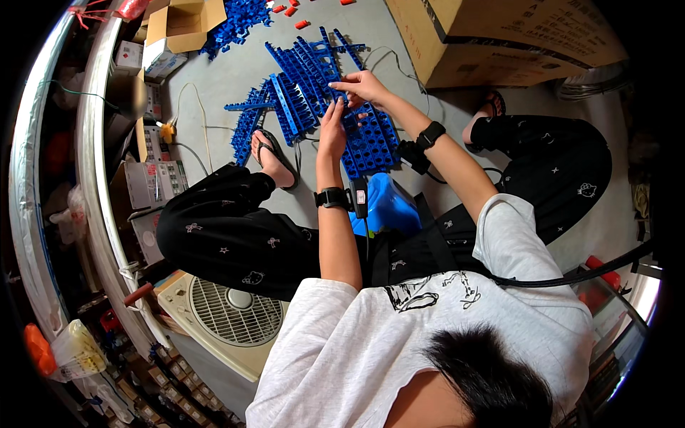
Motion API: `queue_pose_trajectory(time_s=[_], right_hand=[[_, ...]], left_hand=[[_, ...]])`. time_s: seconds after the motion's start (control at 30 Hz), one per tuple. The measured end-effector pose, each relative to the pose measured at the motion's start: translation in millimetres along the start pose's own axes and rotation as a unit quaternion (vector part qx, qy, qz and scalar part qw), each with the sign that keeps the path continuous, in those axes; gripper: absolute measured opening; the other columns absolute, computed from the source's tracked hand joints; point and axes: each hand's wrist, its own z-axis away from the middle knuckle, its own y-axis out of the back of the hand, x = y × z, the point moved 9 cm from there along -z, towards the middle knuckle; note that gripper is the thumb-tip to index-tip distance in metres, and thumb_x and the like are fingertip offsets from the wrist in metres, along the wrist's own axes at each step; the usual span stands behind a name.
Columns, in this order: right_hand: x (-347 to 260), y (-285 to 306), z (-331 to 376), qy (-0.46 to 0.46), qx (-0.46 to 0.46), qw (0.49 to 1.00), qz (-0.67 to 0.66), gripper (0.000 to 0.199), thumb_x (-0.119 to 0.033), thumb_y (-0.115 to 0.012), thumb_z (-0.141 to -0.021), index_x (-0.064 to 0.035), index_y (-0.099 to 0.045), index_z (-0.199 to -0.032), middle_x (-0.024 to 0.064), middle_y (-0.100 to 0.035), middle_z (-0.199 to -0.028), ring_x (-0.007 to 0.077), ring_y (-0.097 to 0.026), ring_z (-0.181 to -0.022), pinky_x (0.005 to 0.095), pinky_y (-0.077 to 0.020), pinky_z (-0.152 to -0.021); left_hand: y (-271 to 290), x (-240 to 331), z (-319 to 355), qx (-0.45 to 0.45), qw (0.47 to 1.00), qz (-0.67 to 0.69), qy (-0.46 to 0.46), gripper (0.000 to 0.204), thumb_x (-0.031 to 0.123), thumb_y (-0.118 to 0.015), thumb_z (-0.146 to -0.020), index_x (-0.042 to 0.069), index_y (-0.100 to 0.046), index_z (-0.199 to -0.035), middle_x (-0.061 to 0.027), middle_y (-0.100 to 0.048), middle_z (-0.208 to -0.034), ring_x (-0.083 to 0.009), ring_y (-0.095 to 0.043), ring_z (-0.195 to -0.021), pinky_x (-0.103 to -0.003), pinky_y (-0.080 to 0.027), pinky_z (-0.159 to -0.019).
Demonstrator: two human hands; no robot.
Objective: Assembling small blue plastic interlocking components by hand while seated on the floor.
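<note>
I sit on the floor with a blue plastic grid panel [371, 146] lying in front of me. My left hand [332, 132] rests on the panel's left edge, fingers stretched out along it. My right hand [364, 87] is just beyond, pinching a blue plastic strip [335, 71] at the panel's far end. Several more blue strips [285, 100] lie fanned out on the grey floor around both hands. I wear a dark band on each wrist.
A large cardboard box [499, 36] stands at the far right and an open smaller one [178, 25] at the far left. Small red parts [302, 23] lie beyond the strips. A white fan [228, 314] lies at my left, next to shelves of boxes [153, 182]. A blue object [389, 207] sits between my legs.
</note>
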Motion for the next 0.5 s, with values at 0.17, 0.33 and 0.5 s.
queue_pose_trajectory(time_s=[0.17, 0.33, 0.5], right_hand=[[17.5, 11.0, -13.5, -0.021, -0.033, 0.998, -0.039, 0.023, -0.027, -0.070, -0.072, -0.0059, -0.061, -0.074, -0.0029, -0.050, -0.055, 0.0040, -0.048, -0.045, 0.0154, -0.0423, -0.044], [46.4, 31.3, -18.8, -0.060, -0.012, 0.998, -0.035, 0.028, -0.029, -0.074, -0.068, -0.0053, -0.060, -0.074, -0.0015, -0.052, -0.058, 0.0061, -0.049, -0.049, 0.0182, -0.0454, -0.047], [94.8, 47.7, -17.3, -0.119, -0.023, 0.989, -0.090, 0.024, -0.027, -0.072, -0.071, -0.0121, -0.053, -0.068, -0.0044, -0.047, -0.056, 0.0049, -0.046, -0.050, 0.0180, -0.0428, -0.048]], left_hand=[[-7.7, -15.9, -4.1, -0.052, 0.998, 0.006, 0.045, 0.031, 0.030, -0.043, -0.090, 0.005, -0.047, -0.107, -0.0127, -0.058, -0.094, -0.0213, -0.059, -0.080, -0.029, -0.048, -0.064], [-2.7, -41.5, -8.3, -0.039, 0.997, 0.010, 0.072, 0.030, 0.029, -0.044, -0.090, 0.003, -0.047, -0.106, -0.0124, -0.058, -0.093, -0.0221, -0.059, -0.082, -0.031, -0.049, -0.069], [-3.1, -85.0, -12.3, -0.050, 0.993, 0.024, 0.104, 0.029, 0.027, -0.046, -0.089, 0.002, -0.047, -0.105, -0.0116, -0.059, -0.090, -0.0210, -0.059, -0.080, -0.031, -0.049, -0.067]])
